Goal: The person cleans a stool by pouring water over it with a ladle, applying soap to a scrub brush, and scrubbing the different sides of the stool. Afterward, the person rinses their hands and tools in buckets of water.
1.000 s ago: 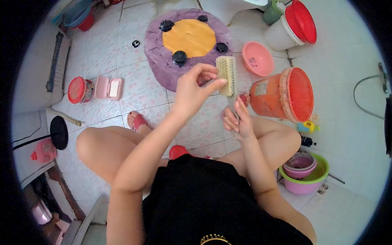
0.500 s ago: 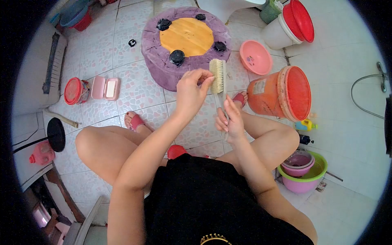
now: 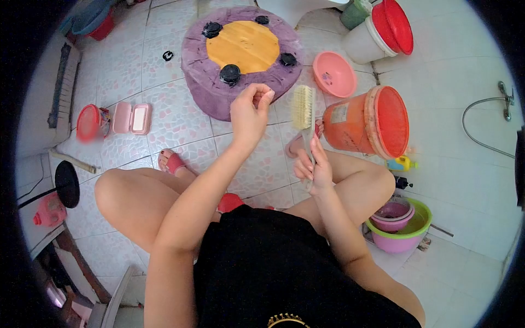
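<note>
My right hand [image 3: 314, 165] is wrapped round the handle of a brush [image 3: 304, 107], whose pale bristles face left. To the left of the bristles, and apart from them, is my left hand [image 3: 250, 112], with thumb and fingertips pressed together; anything between them is too small to make out. Beyond my hands a round purple cushioned piece [image 3: 210, 97] lies on the tiled floor, with a yellow wooden disc [image 3: 243, 47] and several black round feet on its upper face.
An orange bucket [image 3: 355, 123] lies tipped at the right, near a pink basin [image 3: 334, 74] and a white bucket [image 3: 365, 45]. Nested basins [image 3: 396, 243] stand lower right. At the left are an open pink soap box [image 3: 132, 118] and a small red-lidded tub [image 3: 89, 123].
My left hand has come away from the bristles and moved left. The brush has shifted slightly right in my right hand. The whole view has slid a little left.
</note>
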Action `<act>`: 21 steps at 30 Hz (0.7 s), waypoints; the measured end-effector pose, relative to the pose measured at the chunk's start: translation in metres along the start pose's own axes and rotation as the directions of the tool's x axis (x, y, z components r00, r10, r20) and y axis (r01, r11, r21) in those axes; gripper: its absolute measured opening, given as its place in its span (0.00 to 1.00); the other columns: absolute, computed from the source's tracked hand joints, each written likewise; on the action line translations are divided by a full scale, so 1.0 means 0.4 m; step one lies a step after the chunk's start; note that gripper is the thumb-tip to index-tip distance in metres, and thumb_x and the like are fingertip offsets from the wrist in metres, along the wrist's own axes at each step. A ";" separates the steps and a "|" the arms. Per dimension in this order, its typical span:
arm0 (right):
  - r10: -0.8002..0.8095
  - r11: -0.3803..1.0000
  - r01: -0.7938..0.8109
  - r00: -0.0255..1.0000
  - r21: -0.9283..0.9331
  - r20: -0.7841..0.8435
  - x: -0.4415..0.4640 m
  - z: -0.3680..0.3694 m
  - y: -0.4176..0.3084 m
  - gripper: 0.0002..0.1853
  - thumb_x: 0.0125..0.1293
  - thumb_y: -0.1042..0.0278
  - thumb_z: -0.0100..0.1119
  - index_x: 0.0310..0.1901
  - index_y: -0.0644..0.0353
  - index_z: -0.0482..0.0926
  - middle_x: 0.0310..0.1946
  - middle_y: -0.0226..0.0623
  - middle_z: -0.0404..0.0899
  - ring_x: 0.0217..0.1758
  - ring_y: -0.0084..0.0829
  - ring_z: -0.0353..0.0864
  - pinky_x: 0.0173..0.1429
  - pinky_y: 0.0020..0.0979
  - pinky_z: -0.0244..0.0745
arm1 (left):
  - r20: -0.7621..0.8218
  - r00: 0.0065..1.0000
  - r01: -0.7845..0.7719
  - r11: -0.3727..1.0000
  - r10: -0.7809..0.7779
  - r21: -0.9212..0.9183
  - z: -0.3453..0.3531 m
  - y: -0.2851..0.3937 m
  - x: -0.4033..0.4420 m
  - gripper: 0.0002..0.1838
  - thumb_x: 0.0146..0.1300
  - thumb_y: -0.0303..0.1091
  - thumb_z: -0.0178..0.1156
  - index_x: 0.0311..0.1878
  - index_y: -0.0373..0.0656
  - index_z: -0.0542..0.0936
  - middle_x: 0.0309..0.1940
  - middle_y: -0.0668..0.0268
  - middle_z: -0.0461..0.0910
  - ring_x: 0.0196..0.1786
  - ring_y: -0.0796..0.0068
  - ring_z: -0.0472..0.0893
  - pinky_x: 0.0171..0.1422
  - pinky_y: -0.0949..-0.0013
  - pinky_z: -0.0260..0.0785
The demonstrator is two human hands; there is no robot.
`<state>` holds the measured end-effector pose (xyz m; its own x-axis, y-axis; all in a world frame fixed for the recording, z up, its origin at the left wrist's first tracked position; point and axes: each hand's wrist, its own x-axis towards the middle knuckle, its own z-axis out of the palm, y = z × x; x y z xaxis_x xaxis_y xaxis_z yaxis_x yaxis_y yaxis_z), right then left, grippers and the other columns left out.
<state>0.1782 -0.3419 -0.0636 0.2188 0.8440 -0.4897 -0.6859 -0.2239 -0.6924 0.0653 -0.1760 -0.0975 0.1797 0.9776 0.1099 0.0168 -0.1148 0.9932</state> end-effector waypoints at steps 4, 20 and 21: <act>-0.004 1.000 0.004 1.000 -0.028 -0.008 -0.014 -0.016 -0.012 0.22 0.80 0.49 0.42 0.71 0.38 0.62 0.15 0.20 0.54 0.10 0.17 0.50 0.18 0.21 0.51 | 0.142 0.985 0.099 0.995 -0.096 -0.019 0.001 0.005 -0.002 0.08 0.64 0.33 0.67 0.41 0.38 0.84 0.30 0.69 0.83 0.32 0.83 0.77 0.40 0.75 0.70; -0.060 0.997 0.059 0.998 -0.050 -0.006 -0.030 -0.006 -0.016 0.25 0.81 0.51 0.40 0.75 0.41 0.56 0.15 0.21 0.55 0.10 0.15 0.50 0.18 0.20 0.50 | 0.410 0.907 0.155 0.981 -0.093 -0.120 0.053 0.034 -0.041 0.12 0.63 0.39 0.70 0.41 0.41 0.85 0.32 0.72 0.84 0.36 0.84 0.79 0.42 0.75 0.69; -0.061 0.997 0.060 0.998 -0.051 -0.012 -0.030 -0.005 -0.016 0.25 0.81 0.51 0.40 0.76 0.41 0.56 0.15 0.21 0.55 0.10 0.15 0.50 0.18 0.20 0.50 | 0.407 0.910 0.131 0.985 -0.076 -0.110 0.054 0.031 -0.041 0.12 0.63 0.39 0.69 0.41 0.41 0.85 0.32 0.72 0.84 0.35 0.84 0.79 0.41 0.75 0.69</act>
<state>0.1814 -0.3516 -0.0544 0.2684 0.8500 -0.4533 -0.6353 -0.1975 -0.7466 0.0839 -0.1973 -0.0879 0.5628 0.8265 0.0097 -0.0677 0.0344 0.9971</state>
